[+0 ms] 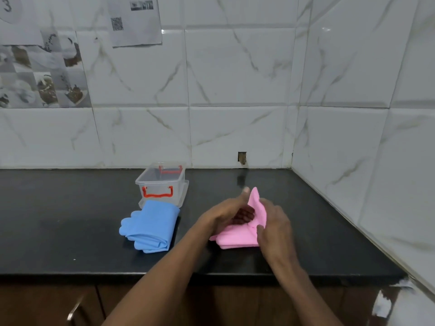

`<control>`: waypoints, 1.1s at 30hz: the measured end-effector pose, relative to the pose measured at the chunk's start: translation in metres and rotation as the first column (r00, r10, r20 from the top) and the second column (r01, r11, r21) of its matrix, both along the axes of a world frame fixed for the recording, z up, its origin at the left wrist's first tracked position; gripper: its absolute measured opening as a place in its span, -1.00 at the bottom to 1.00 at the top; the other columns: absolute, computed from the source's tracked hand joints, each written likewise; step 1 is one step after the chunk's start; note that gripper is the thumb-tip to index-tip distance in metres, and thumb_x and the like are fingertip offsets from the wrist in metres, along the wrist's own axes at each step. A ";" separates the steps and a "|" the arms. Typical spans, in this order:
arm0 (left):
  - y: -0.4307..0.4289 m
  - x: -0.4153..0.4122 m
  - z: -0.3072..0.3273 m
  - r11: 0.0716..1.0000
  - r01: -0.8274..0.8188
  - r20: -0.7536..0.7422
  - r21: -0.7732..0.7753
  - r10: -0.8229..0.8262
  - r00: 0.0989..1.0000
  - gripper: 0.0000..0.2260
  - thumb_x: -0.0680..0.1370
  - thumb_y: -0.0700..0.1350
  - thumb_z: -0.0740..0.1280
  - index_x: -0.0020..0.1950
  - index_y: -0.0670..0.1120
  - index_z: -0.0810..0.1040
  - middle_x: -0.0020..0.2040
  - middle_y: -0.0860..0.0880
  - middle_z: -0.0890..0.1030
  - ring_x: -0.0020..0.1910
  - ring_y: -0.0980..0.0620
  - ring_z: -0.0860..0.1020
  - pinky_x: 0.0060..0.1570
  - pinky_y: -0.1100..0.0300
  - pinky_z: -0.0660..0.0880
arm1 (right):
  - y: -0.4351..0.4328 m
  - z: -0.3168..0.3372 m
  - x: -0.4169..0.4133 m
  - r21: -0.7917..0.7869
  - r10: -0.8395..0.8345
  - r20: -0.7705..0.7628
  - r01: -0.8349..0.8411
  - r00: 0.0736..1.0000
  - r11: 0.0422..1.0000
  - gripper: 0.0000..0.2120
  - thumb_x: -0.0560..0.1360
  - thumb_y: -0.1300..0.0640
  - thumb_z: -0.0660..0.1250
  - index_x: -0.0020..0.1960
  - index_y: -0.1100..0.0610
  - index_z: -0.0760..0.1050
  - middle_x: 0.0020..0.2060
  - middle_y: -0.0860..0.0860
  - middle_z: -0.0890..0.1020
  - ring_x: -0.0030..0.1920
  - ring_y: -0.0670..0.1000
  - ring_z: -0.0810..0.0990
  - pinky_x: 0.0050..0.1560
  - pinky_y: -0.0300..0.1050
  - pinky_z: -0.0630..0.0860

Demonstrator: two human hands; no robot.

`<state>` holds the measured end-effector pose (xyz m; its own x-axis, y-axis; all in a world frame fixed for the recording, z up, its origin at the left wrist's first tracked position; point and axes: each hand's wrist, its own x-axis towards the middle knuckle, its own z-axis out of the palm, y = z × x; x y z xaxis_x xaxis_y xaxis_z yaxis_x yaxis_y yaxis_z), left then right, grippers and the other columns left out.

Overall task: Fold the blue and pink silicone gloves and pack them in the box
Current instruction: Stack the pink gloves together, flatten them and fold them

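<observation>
The pink gloves (237, 238) lie on the black counter, right of centre, with one end lifted upright. My right hand (275, 224) holds that raised flap from the right, thumb on the pink material. My left hand (226, 214) sits against the flap's left side, fingers tucked under the fold and thumb raised. The blue gloves (150, 225) lie folded to the left, their cuff touching the box. The clear plastic box (162, 184) with red handles stands open behind them, resting on its lid, with nothing visible inside.
The black counter (70, 220) ends at a front edge near my forearms, with wooden cabinet doors below. Tiled walls close the back and right side. A small hole in the wall (242, 158) sits behind the pink gloves.
</observation>
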<state>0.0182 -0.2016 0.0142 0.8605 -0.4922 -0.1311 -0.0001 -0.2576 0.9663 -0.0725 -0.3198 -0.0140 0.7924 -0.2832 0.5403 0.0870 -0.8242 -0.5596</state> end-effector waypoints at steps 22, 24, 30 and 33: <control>0.004 0.010 -0.007 0.902 -0.425 0.201 0.072 0.404 0.892 -0.66 0.48 -0.02 0.41 0.05 -0.29 0.55 -0.04 -0.22 0.63 -0.12 -0.09 0.59 -0.22 0.14 0.50 | 0.018 -0.030 0.019 -0.320 0.097 -0.343 -0.213 0.934 0.923 -0.38 0.56 0.24 0.12 0.57 0.01 0.02 0.58 0.02 -0.01 0.57 0.03 -0.04 0.45 -0.07 0.21; 0.007 0.009 0.002 0.829 -0.499 0.495 0.254 0.332 0.803 -0.65 0.45 0.05 0.43 -0.08 -0.25 0.54 -0.06 -0.25 0.63 -0.17 -0.12 0.58 -0.30 0.16 0.45 | 0.017 -0.031 0.020 -0.336 0.103 -0.345 -0.226 0.933 0.914 -0.42 0.57 0.21 0.11 0.56 0.01 0.07 0.58 0.02 0.02 0.57 0.03 -0.02 0.44 -0.08 0.23; 0.035 0.005 -0.013 0.866 -0.438 0.395 0.241 0.325 0.859 -0.56 0.47 0.18 0.40 -0.23 -0.22 0.59 -0.25 -0.19 0.62 -0.31 -0.06 0.54 -0.21 0.09 0.49 | 0.017 -0.031 0.022 -0.339 0.103 -0.351 -0.229 0.931 0.912 -0.38 0.56 0.27 0.11 0.57 0.03 0.04 0.58 0.03 0.01 0.57 0.02 -0.04 0.48 -0.11 0.15; 0.045 0.009 -0.022 0.886 -0.453 0.188 0.103 0.429 0.883 -0.60 0.47 0.10 0.44 -0.13 -0.28 0.66 -0.21 -0.14 0.67 -0.35 0.03 0.53 -0.23 0.20 0.47 | 0.019 -0.031 0.023 -0.323 0.112 -0.343 -0.229 0.933 0.918 -0.36 0.56 0.28 0.11 0.58 0.03 -0.02 0.58 0.02 -0.03 0.57 0.01 -0.07 0.49 -0.09 0.12</control>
